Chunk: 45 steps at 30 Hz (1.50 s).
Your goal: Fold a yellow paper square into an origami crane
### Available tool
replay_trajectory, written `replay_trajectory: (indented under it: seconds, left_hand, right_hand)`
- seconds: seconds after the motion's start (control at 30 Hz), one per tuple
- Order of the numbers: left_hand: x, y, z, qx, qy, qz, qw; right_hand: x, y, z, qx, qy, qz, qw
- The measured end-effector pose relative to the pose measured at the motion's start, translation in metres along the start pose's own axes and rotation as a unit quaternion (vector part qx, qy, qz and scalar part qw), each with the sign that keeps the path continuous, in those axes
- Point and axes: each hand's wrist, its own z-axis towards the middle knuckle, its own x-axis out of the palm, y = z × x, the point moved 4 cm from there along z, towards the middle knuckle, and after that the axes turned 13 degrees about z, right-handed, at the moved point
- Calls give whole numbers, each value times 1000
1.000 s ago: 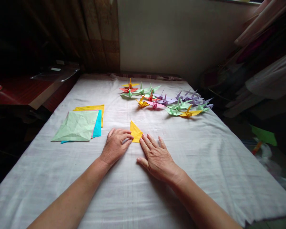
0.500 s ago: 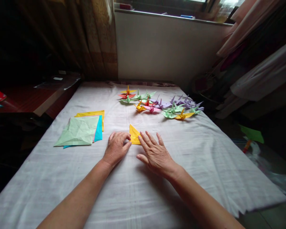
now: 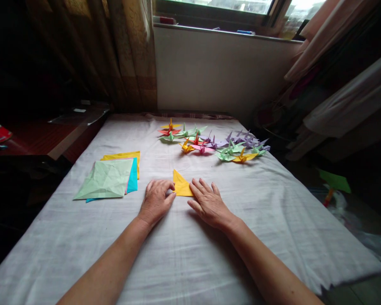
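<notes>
A yellow paper folded into a triangle (image 3: 181,186) lies flat on the white cloth (image 3: 165,254). My left hand (image 3: 156,199) rests at its left edge, fingers curled, with the fingertips pressing on the paper. At the paper's right edge lies my right hand (image 3: 208,202), its fingers stretched out flat and its fingertips touching the paper.
A stack of square sheets (image 3: 109,178), green on top over blue and yellow, lies to the left. Several coloured paper cranes (image 3: 214,144) sit at the far side. A dark wooden table (image 3: 44,135) stands left; curtains and a window sill are behind.
The view has tilted upward, so the window sill shows. Both hands stay at the yellow triangle, and the right hand has slid slightly along its edge.
</notes>
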Motion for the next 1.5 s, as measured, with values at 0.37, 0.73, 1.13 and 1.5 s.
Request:
replay_trajectory:
  seconds: [0.37,0.73,1.13,1.5]
  left_hand:
    - [5,10,-1,-17,-46,23,999]
    - [0,12,-3,-60,-47,-135,988]
    - [1,19,2,-132,28,-474,870]
    - [-3,10,-3,-201,-6,-440,875]
  right_hand:
    - [-5,10,33,68,-182,185,963]
    - [2,10,34,3,-240,430,870]
    - [-5,18,25,-38,-149,580,800]
    - [-4,24,21,-31,-163,567,807]
